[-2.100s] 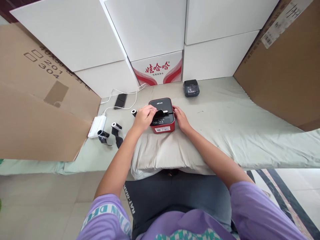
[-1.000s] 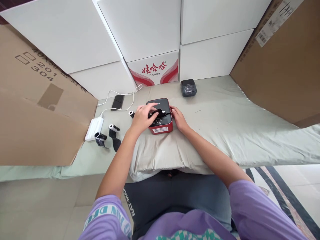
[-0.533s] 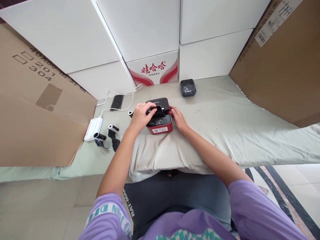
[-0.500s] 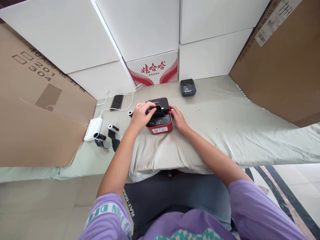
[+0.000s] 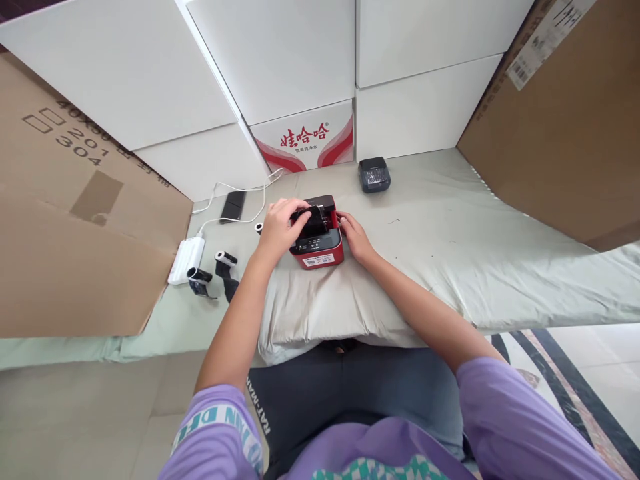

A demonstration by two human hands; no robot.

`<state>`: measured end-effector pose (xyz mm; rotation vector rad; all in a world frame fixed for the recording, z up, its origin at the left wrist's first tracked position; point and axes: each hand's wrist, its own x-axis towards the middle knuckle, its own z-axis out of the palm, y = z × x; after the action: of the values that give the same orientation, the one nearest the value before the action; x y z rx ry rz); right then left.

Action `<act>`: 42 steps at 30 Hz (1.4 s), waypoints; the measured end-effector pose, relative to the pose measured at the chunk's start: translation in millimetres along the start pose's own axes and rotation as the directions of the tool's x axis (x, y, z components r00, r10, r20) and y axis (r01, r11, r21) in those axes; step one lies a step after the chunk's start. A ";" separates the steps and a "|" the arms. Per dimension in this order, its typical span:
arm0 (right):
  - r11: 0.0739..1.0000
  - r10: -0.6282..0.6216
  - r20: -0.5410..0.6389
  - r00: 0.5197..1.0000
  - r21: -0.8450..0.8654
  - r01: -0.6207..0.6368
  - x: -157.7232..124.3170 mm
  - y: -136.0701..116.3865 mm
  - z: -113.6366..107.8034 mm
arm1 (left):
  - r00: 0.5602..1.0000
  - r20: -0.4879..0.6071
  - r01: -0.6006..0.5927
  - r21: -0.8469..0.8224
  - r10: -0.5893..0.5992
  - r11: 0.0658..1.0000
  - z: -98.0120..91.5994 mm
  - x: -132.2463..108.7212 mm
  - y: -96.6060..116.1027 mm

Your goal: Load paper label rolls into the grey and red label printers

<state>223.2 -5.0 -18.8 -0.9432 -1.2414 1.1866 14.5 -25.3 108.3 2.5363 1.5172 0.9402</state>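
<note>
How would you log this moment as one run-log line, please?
left hand: grips black lid of red label printer | right hand: rests against printer's right side | printer: on pillow

L hand (image 5: 278,227) gripped black lid (image 5: 306,216) atop red printer (image 5: 320,248); R hand (image 5: 352,235) steadied its side on the pillow (image 5: 320,307).

head cam, worn, looks fwd and down, close over hands (image 5: 315,230)

— What's that little box?
— A small red printer (image 5: 323,252), black on top, white label on its front, upright on the pale pillow (image 5: 325,307)
— Shut?
— No, its black lid (image 5: 309,218) is tipped up toward the back
</note>
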 end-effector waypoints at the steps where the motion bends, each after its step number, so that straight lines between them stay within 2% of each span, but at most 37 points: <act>1: 1.000 -0.001 -0.003 1.000 0.004 0.001 0.2 0.4 0.2 | 1.000 0.002 0.002 0.002 -0.002 1.000 0.6 -0.3 0.3; 11: 1.000 -0.006 -0.007 1.000 -0.013 0.006 -0.3 -2.4 -0.4 | 0.999 0.020 0.034 0.012 -0.034 0.999 9.2 -12.2 6.4; 20: 1.000 -0.014 -0.007 1.000 -0.015 0.014 0.8 0.0 -0.1 | 0.995 0.092 -0.055 0.073 0.048 0.996 12.2 -10.7 9.8; 24: 1.000 -0.016 -0.008 1.000 -0.009 0.016 0.7 -1.1 0.4 | 0.994 0.096 -0.056 0.068 0.050 0.996 13.3 -6.0 12.1; 34: 1.000 -0.003 -0.002 1.000 -0.020 0.003 1.6 0.5 -0.3 | 0.997 0.056 0.047 0.020 -0.048 0.999 18.9 -8.0 9.2; 42: 1.000 -0.011 -0.005 1.000 -0.029 0.011 1.7 1.5 -0.3 | 0.993 0.071 0.093 -0.044 -0.090 0.995 15.1 -16.1 20.0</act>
<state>223.2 -3.1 -20.0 -0.9588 -1.2609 1.1597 32.6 -44.7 95.0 2.4174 1.5579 0.8574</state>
